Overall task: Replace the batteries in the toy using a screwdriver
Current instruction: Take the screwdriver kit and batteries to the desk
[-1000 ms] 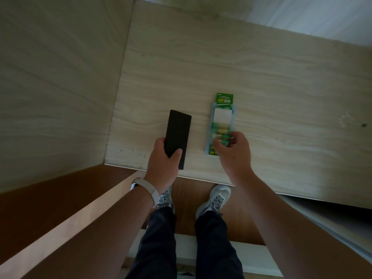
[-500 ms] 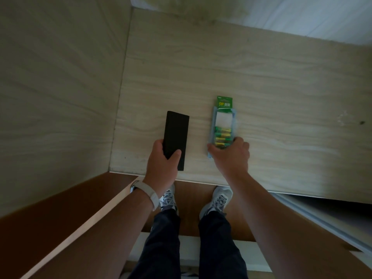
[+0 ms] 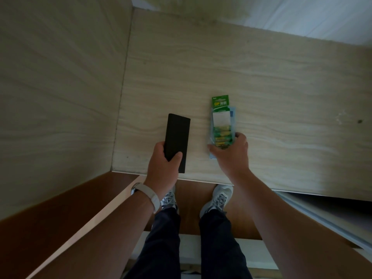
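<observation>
- Wood-grain tabletop [image 3: 261, 81], pale, fills most of the view. Person stands at its near edge with both forearms reaching in.
- Black slab [image 3: 178, 135], flat and featureless from here, presumably the toy. Its long axis runs away from the person. Can't tell whether it lies on the tabletop or is lifted a little.
- Battery pack [image 3: 221, 117]: green card with a clear blister, right of the slab and apart from it, long axis roughly parallel. The cells [image 3: 222, 138] sit in the near half, crosswise to the pack.
- Left hand [image 3: 163, 164] grips the slab's near end, thumb wrapped over the top face and fingers curled round the left edge.
- Right hand [image 3: 231, 156] grips the pack's near end, thumb at the left edge and fingers curled to the right edge.
- Wristband [image 3: 148, 195], light-coloured, on the left wrist.
- Key relation: each item is held by the hand on its own side, near end toward the person, so no cross-reach is needed.
- Screwdriver not in view. My read is that the task is at the very start, with nothing opened.
</observation>
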`<control>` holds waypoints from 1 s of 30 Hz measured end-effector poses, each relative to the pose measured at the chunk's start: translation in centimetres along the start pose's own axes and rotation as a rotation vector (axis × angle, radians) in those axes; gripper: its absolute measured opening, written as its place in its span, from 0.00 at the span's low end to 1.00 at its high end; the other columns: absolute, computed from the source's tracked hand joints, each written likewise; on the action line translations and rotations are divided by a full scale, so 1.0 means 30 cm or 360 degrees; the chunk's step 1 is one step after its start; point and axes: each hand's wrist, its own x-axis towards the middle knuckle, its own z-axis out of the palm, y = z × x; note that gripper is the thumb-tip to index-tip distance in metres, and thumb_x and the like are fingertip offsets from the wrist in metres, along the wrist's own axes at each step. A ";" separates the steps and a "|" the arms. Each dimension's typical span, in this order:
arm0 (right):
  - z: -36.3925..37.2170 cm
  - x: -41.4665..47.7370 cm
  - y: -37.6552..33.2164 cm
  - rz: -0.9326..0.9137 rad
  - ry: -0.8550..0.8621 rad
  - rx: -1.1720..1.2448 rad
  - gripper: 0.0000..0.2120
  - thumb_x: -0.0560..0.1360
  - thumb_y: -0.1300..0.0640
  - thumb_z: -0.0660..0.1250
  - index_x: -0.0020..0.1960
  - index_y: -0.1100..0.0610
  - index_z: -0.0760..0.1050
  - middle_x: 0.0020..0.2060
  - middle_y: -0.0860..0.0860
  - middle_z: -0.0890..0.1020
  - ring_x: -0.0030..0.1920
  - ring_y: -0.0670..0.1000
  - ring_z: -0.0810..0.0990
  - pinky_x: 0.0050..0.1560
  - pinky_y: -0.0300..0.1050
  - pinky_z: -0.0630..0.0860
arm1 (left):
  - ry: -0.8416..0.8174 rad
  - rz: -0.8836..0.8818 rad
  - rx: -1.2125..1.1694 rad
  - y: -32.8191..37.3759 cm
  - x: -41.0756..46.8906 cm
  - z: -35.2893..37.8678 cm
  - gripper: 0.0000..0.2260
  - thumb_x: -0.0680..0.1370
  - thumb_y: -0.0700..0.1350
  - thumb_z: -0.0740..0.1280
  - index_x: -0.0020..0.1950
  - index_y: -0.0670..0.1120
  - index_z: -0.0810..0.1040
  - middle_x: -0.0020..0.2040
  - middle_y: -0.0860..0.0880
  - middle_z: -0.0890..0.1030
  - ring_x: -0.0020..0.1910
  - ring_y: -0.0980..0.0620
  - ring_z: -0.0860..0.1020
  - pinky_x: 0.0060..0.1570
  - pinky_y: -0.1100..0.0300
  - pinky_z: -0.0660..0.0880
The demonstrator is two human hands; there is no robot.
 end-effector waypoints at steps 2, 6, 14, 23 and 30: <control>-0.011 0.004 0.009 -0.0022 -0.0044 0.0092 0.33 0.64 0.47 0.79 0.62 0.55 0.68 0.54 0.51 0.75 0.50 0.50 0.77 0.43 0.43 0.77 | 0.0014 0.0000 -0.0004 0.001 -0.001 0.002 0.11 0.80 0.42 0.67 0.60 0.50 0.69 0.51 0.49 0.78 0.45 0.55 0.79 0.34 0.69 0.75; -0.028 0.010 0.016 0.0013 -0.0132 0.0216 0.23 0.68 0.50 0.78 0.55 0.54 0.69 0.46 0.51 0.80 0.42 0.49 0.80 0.36 0.44 0.77 | 0.0065 0.0014 -0.0009 0.004 -0.007 0.001 0.11 0.80 0.41 0.67 0.61 0.46 0.70 0.49 0.49 0.78 0.42 0.57 0.78 0.32 0.74 0.74; -0.086 -0.023 -0.011 -0.0038 -0.0196 0.0339 0.20 0.71 0.53 0.76 0.56 0.54 0.69 0.41 0.46 0.77 0.38 0.42 0.77 0.31 0.36 0.70 | 0.0106 0.0017 -0.0044 0.029 -0.068 0.007 0.11 0.80 0.42 0.67 0.61 0.48 0.70 0.52 0.48 0.78 0.46 0.54 0.79 0.36 0.67 0.75; -0.258 -0.206 -0.108 -0.0281 -0.0305 0.0463 0.18 0.72 0.54 0.76 0.54 0.54 0.69 0.44 0.49 0.77 0.40 0.44 0.78 0.35 0.39 0.74 | 0.0231 0.0086 -0.0128 0.147 -0.274 -0.038 0.11 0.81 0.43 0.67 0.62 0.48 0.70 0.51 0.49 0.78 0.46 0.55 0.79 0.39 0.64 0.74; -0.474 -0.405 -0.166 -0.0552 -0.0532 0.0490 0.19 0.70 0.54 0.77 0.55 0.54 0.71 0.46 0.51 0.81 0.45 0.51 0.82 0.45 0.50 0.79 | 0.0520 0.0074 -0.0342 0.259 -0.612 -0.057 0.12 0.81 0.46 0.67 0.64 0.48 0.71 0.52 0.47 0.80 0.48 0.49 0.80 0.39 0.59 0.76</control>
